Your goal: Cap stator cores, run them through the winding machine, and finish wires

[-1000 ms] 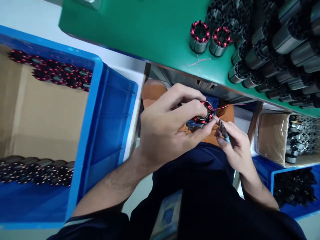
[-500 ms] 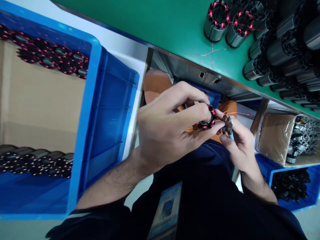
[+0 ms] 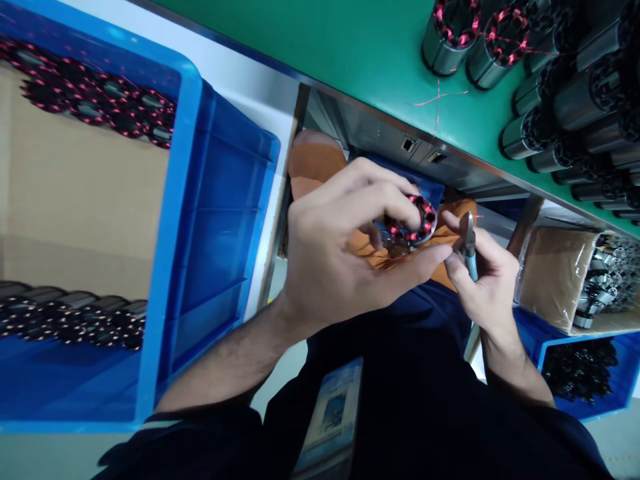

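My left hand (image 3: 345,240) holds a motor stator (image 3: 425,223) wound with red wire, its fingers curled round and into the ring while the thumb stretches out beneath. Part of the stator is hidden behind those fingers. In my right hand (image 3: 483,280) is a pair of small cutting pliers (image 3: 469,243) with light blue handles, jaws pointing up. The pliers stand a little to the right of the stator, apart from it. A short bit of red wire (image 3: 480,217) shows behind the pliers' tip.
On the green bench (image 3: 300,47) stand wound stators (image 3: 495,50) and several bare steel ones (image 3: 583,100); loose red wire (image 3: 440,97) lies near its edge. At left, a blue crate (image 3: 185,220) holds rows of stators and cardboard. A lined box (image 3: 557,267) and blue bin (image 3: 545,353) stand at right.
My right hand and the pliers have drawn slightly right, away from the stator. The left thumb has come off the stator, which now shows more of its ring. The view has shifted slightly.
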A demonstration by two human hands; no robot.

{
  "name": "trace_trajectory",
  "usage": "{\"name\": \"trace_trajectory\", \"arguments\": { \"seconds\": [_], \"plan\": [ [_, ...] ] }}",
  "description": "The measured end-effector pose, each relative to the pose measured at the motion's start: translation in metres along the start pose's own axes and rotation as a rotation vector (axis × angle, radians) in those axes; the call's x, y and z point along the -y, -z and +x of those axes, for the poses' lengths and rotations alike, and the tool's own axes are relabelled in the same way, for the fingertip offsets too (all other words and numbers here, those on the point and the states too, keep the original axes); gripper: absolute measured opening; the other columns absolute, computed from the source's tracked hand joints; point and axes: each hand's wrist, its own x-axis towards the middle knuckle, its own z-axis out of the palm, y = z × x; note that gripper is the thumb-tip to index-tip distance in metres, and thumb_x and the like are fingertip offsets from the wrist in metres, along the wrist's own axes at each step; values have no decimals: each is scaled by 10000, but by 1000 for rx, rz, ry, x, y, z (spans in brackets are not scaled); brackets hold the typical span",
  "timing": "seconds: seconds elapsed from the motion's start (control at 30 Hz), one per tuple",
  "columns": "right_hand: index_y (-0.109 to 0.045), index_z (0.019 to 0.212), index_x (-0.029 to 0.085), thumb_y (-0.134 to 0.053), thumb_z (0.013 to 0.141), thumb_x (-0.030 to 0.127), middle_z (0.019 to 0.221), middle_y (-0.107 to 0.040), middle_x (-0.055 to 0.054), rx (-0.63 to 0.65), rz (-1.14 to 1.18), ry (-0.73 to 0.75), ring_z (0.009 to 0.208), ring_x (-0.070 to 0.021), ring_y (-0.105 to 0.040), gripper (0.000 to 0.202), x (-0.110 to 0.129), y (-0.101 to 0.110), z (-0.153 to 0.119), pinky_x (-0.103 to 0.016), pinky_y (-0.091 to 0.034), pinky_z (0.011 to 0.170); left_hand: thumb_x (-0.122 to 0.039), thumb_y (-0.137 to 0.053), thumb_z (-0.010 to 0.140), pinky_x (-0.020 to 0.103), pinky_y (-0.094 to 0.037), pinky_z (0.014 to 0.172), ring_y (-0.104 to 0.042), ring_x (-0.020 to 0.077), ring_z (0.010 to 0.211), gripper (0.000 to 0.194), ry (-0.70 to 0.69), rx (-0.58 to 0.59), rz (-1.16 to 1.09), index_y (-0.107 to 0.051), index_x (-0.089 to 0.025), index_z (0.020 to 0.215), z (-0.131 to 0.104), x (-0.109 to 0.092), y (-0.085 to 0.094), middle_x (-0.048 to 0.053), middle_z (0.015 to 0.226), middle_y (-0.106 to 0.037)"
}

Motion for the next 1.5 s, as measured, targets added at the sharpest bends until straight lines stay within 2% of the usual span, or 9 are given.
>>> {"name": "trace_trajectory", "arguments": {
  "seconds": [0.17,0.3,0.8,0.97,1.07,1.17,1.27,1.4,1.5],
  "plan": [
    [-834,1553,276,-769,1005,272,926,-686,-28,-25,-212,160,841,-228,-648,552,-4,3,4,-414,-649,780,-529,-950,1045,305,-717,677,-862,200,950,336,484,71,-486,-774,-249,984,0,0,-8,28,1091,-864],
    [-853,1513,313,-801,1027,259,948,-666,-33,-133,-327,275,852,-227,-658,492,-4,-1,2,-404,-643,780,-622,-970,1006,297,-728,639,-858,198,853,449,647,84,-632,-763,-231,931,3,-2,-19,9,924,-821],
    [-774,1667,444,-836,1119,332,957,-612,-12,-160,-254,302,825,-192,-615,562,-18,0,1,-355,-605,759,-694,-1014,929,238,-690,642,-767,128,772,542,694,58,-663,-762,-215,896,5,-9,-30,-4,892,-788],
    [-835,1603,363,-818,1118,362,942,-619,-22,-34,-161,165,833,-205,-624,485,-18,3,2,-377,-628,787,-716,-965,977,283,-718,654,-810,158,796,545,618,0,-614,-738,-225,909,-3,2,-42,3,894,-795],
    [-810,1635,310,-755,1125,329,937,-632,-17,74,-169,51,811,-203,-610,513,-18,4,6,-383,-610,785,-756,-909,1014,286,-717,628,-869,193,856,564,647,-82,-518,-710,-231,955,-11,15,-34,19,933,-811],
    [-762,1694,302,-764,1121,404,929,-628,-4,160,-229,23,776,-198,-611,582,-29,7,9,-387,-577,763,-808,-887,999,284,-718,646,-907,227,968,589,670,-173,-382,-708,-247,1015,-23,41,14,38,1021,-840],
    [-737,1722,381,-766,1125,595,931,-652,-21,219,-304,73,756,-230,-677,635,-53,9,8,-419,-588,719,-860,-974,834,322,-731,723,-896,240,1022,664,657,-333,-155,-744,-284,1073,-39,71,110,46,1126,-865],
    [-739,1700,503,-746,1090,749,830,-662,-52,249,-254,128,512,-245,-643,657,-89,9,5,-470,-504,466,-794,-1066,675,418,-685,863,-811,246,990,649,617,-522,382,-740,-309,958,-54,104,252,20,1077,-870],
    [-752,1665,559,-799,1022,804,827,-708,-57,292,-227,126,362,-217,-577,689,-102,5,9,-454,-454,340,-705,-1040,694,467,-620,1033,-708,225,969,567,696,-445,723,-727,-282,903,-58,134,318,18,1051,-851]
  ]
}}
